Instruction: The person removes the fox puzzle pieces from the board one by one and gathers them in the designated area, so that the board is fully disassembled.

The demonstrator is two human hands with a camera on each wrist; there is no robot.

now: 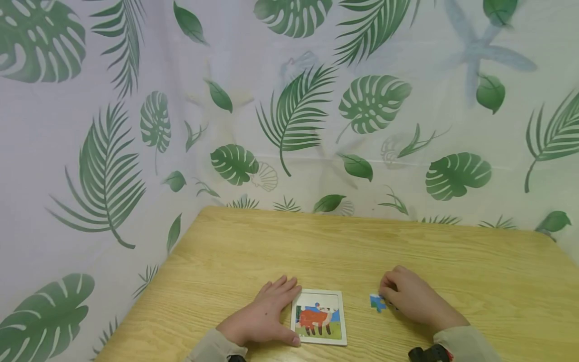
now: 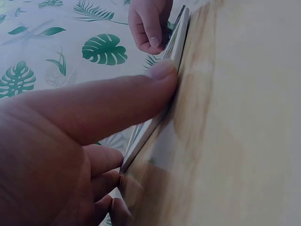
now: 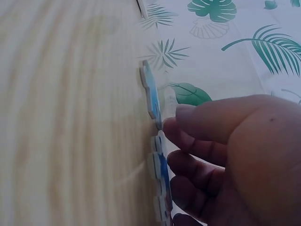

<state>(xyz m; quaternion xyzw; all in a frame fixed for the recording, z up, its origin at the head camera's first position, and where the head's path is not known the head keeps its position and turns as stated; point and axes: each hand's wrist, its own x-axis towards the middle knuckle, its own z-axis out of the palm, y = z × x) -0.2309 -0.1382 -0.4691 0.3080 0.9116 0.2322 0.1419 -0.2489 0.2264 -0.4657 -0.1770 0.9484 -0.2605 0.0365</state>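
Note:
A square picture puzzle in a white frame [image 1: 343,322] lies on the table, partly filled with a red-brown animal on grass. My left hand [image 1: 270,312] rests along its left side, fingers spread at the upper corner and the thumb [image 2: 162,70] at the lower edge. Off to the right, my right hand [image 1: 410,297] is over some loose puzzle pieces, its fingers loosely bent. One blue and green puzzle piece [image 1: 376,301] shows beside the fingertips. In the right wrist view, a light blue piece [image 3: 151,92] and several darker blue pieces [image 3: 161,165] lie flat by the fingertips; contact is unclear.
The wood-grain table [image 1: 253,246] stretches behind and to both sides of the hands. A white cloth [image 1: 253,125] printed with green leaves hangs behind it and along the left. Dark bands [image 1: 429,353] are on the wrists.

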